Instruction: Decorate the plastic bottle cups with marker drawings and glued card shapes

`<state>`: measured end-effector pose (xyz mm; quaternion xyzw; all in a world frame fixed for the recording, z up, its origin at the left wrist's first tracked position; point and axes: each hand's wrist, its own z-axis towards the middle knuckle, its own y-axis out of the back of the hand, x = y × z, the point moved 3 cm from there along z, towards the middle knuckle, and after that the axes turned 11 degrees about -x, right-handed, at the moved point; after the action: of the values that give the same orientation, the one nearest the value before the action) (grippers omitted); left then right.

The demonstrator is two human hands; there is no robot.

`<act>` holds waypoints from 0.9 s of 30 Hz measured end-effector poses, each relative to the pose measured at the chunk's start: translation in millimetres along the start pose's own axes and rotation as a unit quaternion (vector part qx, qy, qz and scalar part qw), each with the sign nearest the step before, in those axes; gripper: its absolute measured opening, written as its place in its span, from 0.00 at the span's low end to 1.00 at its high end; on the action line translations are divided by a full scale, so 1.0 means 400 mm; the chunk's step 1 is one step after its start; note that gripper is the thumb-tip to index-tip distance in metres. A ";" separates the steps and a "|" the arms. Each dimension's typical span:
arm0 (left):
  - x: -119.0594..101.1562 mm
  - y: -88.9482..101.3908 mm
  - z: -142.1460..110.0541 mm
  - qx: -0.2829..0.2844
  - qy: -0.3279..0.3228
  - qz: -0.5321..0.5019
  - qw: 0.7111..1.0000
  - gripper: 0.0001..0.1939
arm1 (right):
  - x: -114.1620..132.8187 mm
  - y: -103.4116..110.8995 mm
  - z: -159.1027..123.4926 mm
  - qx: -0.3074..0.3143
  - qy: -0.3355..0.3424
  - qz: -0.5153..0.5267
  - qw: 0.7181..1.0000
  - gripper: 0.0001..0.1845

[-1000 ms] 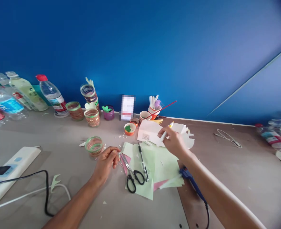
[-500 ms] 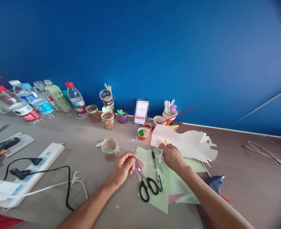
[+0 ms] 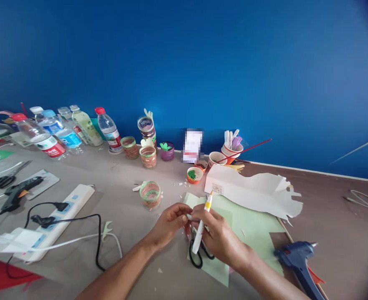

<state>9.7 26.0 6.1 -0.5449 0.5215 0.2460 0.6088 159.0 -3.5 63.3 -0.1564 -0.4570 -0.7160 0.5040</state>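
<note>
My right hand [image 3: 216,236] is closed around a white marker with a yellow band [image 3: 202,223], its tip pointing up and away. My left hand [image 3: 170,220] pinches something small against the right hand's fingers; I cannot make out what. Both hands meet over black-handled scissors [image 3: 195,255] lying on light green paper sheets [image 3: 249,227]. A wound glass jar with a green rim [image 3: 150,193] stands just left of the hands. A large white cut paper piece [image 3: 259,189] lies beyond them.
Water bottles [image 3: 108,130], decorated jars [image 3: 148,156] and cups of tools [image 3: 230,146] line the blue wall. A white power strip [image 3: 65,210] with black cable lies at left, a black glue gun [image 3: 18,189] beyond it. A blue glue gun [image 3: 296,256] lies at right.
My right hand carried the marker back from the white paper toward me until it met the left hand over the scissors. The view shifted left, showing more of the left table.
</note>
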 end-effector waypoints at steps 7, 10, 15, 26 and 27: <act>-0.003 0.003 0.003 -0.051 0.027 -0.036 0.998 0.19 | -0.011 0.017 -0.008 -0.020 -0.019 -0.001 1.000 0.14; -0.008 0.007 0.003 -0.066 0.041 -0.078 0.994 0.20 | -0.013 0.045 -0.026 -0.037 -0.028 0.051 0.998 0.18; -0.008 0.011 0.006 -0.075 0.066 -0.121 0.988 0.19 | -0.006 0.075 -0.057 -0.095 -0.023 0.091 0.991 0.23; 0.004 0.022 0.014 -0.060 0.077 -0.130 0.987 0.16 | -0.025 0.056 -0.068 -0.152 -0.172 0.190 0.954 0.11; 0.004 0.022 0.013 -0.059 0.077 -0.128 0.987 0.16 | -0.027 0.053 -0.068 -0.146 -0.171 0.193 0.955 0.11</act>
<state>4.5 33.1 0.1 -0.6596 0.4771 0.1537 0.5601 188.5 -20.9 52.2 -0.4336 -0.3878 -0.6269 0.5183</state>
